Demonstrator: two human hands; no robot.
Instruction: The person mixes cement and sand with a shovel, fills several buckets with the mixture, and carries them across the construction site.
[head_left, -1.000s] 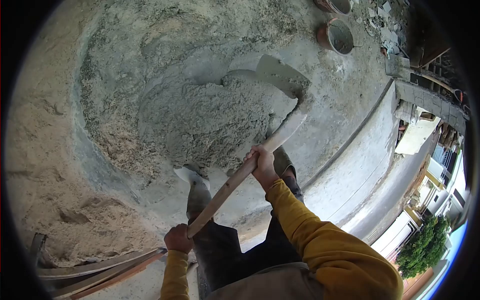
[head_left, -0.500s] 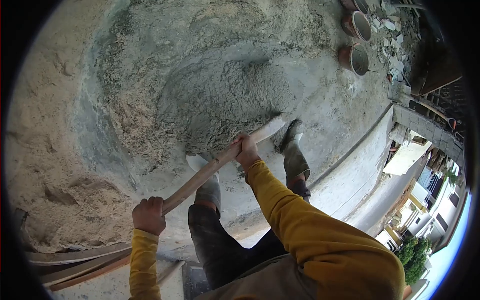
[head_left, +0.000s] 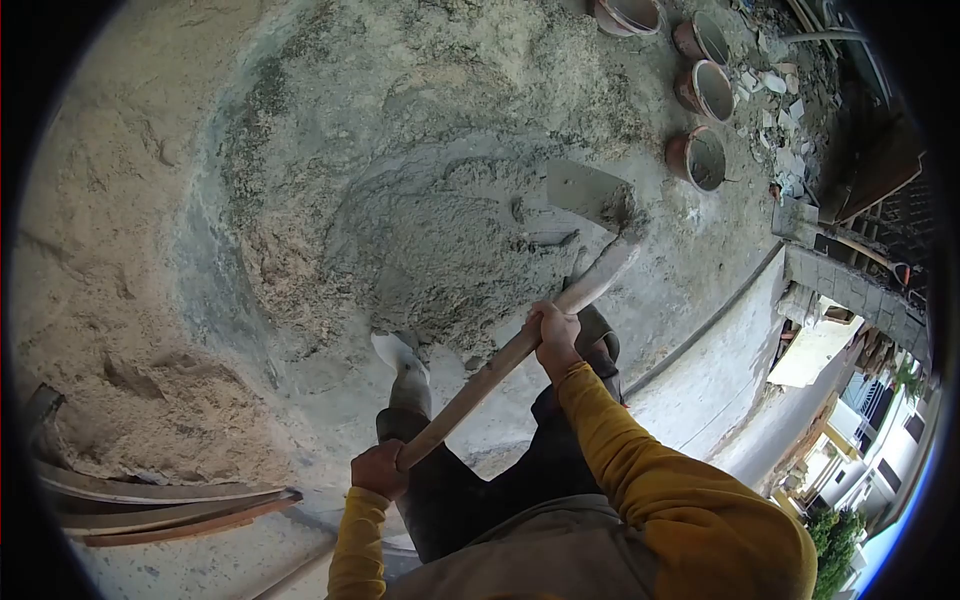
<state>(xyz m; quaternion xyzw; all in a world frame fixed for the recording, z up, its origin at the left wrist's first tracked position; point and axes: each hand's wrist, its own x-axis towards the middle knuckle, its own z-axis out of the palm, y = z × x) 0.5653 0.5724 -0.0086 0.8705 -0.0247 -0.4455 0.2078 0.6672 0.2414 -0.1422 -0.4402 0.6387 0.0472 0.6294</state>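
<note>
A long wooden handle point(head_left: 480, 385) runs diagonally up to a flat metal blade point(head_left: 588, 192) smeared with grey mortar. Around the handle's lower end my left hand point(head_left: 380, 470) is closed. Farther up, nearer the blade, my right hand point(head_left: 554, 338) grips the same handle. The blade lies at the right side of a wet grey mortar heap point(head_left: 430, 250), just above my right boot. Parts of the boots are hidden behind the handle and my hand.
Several buckets, one of them a reddish bucket point(head_left: 697, 159), stand at the upper right beside rubble point(head_left: 785, 130). A sand pile point(head_left: 150, 400) lies at the left, above wooden boards point(head_left: 170, 520). A low white wall point(head_left: 700, 350) runs along the right.
The handle and both hands have moved right, my left hand also a little down. The blade, not visible before, now shows at the mortar's right side. The view has shifted slightly, with another bucket showing.
</note>
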